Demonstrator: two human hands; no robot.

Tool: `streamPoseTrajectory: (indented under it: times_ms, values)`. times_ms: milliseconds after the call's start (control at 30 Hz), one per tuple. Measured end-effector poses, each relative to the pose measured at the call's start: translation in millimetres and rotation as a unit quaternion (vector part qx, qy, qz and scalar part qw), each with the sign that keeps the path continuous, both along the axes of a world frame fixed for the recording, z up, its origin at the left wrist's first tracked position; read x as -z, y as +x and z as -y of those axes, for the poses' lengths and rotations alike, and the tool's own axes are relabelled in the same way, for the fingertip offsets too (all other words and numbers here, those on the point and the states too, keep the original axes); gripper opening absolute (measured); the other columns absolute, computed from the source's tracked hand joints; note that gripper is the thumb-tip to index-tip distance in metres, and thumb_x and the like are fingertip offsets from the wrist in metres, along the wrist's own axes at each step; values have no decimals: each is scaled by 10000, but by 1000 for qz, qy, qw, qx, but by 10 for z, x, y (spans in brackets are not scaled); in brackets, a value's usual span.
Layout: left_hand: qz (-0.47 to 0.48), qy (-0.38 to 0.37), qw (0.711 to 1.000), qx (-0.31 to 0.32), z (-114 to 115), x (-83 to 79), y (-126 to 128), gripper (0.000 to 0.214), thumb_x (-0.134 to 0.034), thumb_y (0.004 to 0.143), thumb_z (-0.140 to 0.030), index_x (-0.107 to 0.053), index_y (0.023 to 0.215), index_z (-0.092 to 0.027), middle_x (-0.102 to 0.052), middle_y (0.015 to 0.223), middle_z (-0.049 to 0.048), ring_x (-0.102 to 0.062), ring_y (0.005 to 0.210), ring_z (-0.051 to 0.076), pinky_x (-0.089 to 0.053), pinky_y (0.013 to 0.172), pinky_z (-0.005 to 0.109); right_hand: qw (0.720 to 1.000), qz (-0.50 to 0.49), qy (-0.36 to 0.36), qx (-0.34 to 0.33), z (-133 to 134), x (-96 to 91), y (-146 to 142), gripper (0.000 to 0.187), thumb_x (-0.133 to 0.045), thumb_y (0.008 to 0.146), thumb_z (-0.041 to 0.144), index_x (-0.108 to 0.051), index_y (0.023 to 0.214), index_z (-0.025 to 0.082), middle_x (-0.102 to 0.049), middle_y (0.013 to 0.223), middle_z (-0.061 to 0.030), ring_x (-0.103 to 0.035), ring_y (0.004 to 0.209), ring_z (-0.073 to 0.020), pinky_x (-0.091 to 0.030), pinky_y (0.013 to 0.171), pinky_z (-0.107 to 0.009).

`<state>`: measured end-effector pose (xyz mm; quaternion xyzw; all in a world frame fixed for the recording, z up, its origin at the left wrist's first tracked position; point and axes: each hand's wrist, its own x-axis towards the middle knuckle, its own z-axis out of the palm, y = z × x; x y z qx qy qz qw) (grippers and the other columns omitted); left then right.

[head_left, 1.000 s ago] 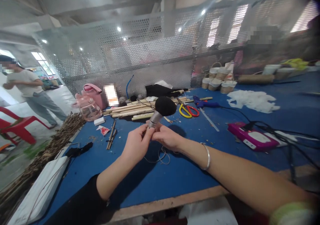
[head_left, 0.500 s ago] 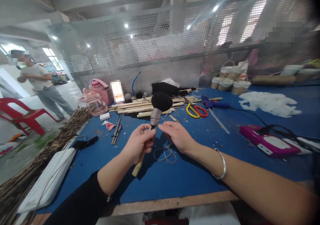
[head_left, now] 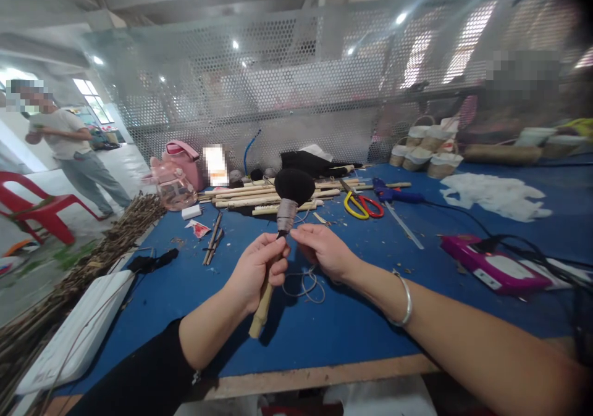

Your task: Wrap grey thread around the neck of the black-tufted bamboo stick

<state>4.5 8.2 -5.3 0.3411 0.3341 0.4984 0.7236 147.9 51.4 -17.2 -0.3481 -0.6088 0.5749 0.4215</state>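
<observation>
My left hand point(head_left: 262, 268) is closed around a wooden stick with a round black cloth head, like a small mallet point(head_left: 294, 186). Its pale bamboo-like handle point(head_left: 260, 317) sticks out below my fist, and the head points away from me. Grey cord point(head_left: 286, 213) is wound in close turns around the neck under the head. Close beside that neck, my right hand point(head_left: 327, 249) pinches the cord between thumb and fingers. Loose loops of the cord point(head_left: 309, 294) hang or lie below my right hand over the blue table point(head_left: 343, 336).
Behind the mallet lie several wooden sticks point(head_left: 241, 201), scissors point(head_left: 364, 205) with yellow and red handles, and a blue glue gun point(head_left: 393, 192). A purple power strip point(head_left: 491, 265) with cables is at right; a white slab-like object point(head_left: 78, 329) is at left. Beyond stands a person point(head_left: 69, 135).
The mallet has turned slightly, its handle end swinging right and nearer me. My right hand has moved a little left, closer to the neck. The view has shifted slightly.
</observation>
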Motion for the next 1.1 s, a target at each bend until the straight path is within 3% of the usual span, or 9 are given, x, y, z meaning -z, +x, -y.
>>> streamPoseTrajectory:
  times_ms: [200, 300, 433, 533, 633, 733, 900, 1100]
  values:
    - [14, 16, 996, 88, 45, -44, -24, 223, -615, 751, -335, -533, 861, -159, -525, 663, -16, -381, 401, 18, -293, 335, 124, 996, -65, -30, -59, -55, -37, 76, 372, -685, 646, 459, -515, 800, 167, -427, 506, 86, -185, 339, -14, -101, 337, -194]
    - [-24, 17, 994, 108, 45, -14, -13, 236, -571, 777, -372, -541, 844, -148, -547, 643, 8, -439, 424, 52, -356, 366, 159, 993, -66, -48, -91, -57, -56, 92, 337, -684, 653, 432, -524, 745, 150, -469, 546, 64, -208, 344, -5, -119, 342, -192]
    - [-158, 70, 985, 8, 32, 71, 33, 286, -552, 781, -413, -510, 913, -162, -548, 647, -5, -488, 450, 81, -410, 407, 193, 997, -62, -40, -35, -51, -30, 61, 269, -693, 660, 353, -542, 723, 139, -480, 536, 60, -338, 404, -31, -238, 403, -187]
    - [-273, 140, 949, -70, 41, 126, 72, 389, -643, 713, -367, -475, 1021, -200, -521, 626, -44, -474, 437, 80, -381, 380, 179, 998, -56, -25, -14, -60, 23, 27, 234, -686, 672, 324, -562, 756, 143, -508, 565, 52, -450, 501, -65, -332, 487, -193]
    - [-318, 174, 926, -101, 59, 136, 96, 353, -663, 696, -323, -502, 981, -189, -514, 592, -50, -443, 422, 69, -363, 367, 170, 997, -72, -7, -10, -71, 49, 11, 222, -686, 673, 305, -569, 773, 145, -569, 671, 24, -523, 619, -89, -404, 608, -216]
    - [-301, 169, 932, -111, 64, 97, 96, 277, -641, 715, -332, -516, 906, -174, -512, 571, -49, -424, 407, 63, -360, 354, 169, 996, -82, 20, -16, -69, 15, 30, 249, -679, 681, 313, -573, 838, 150, -595, 754, 3, -545, 684, -102, -420, 666, -234]
    - [-225, 146, 958, -101, 30, 23, 51, 288, -626, 728, -377, -497, 886, -174, -579, 683, -16, -433, 424, 54, -361, 338, 163, 998, -14, 61, 1, -49, -100, 117, 228, -637, 710, 359, -559, 689, 146, -450, 517, 54, -383, 478, -64, -307, 471, -202]
    - [-150, 107, 982, -43, 52, 7, 65, 224, -546, 801, -361, -504, 836, -144, -578, 729, -3, -412, 410, 24, -361, 352, 148, 998, -38, 44, -2, -47, -98, 122, 253, -656, 688, 363, -540, 642, 144, -383, 446, 82, -273, 389, -35, -194, 389, -197]
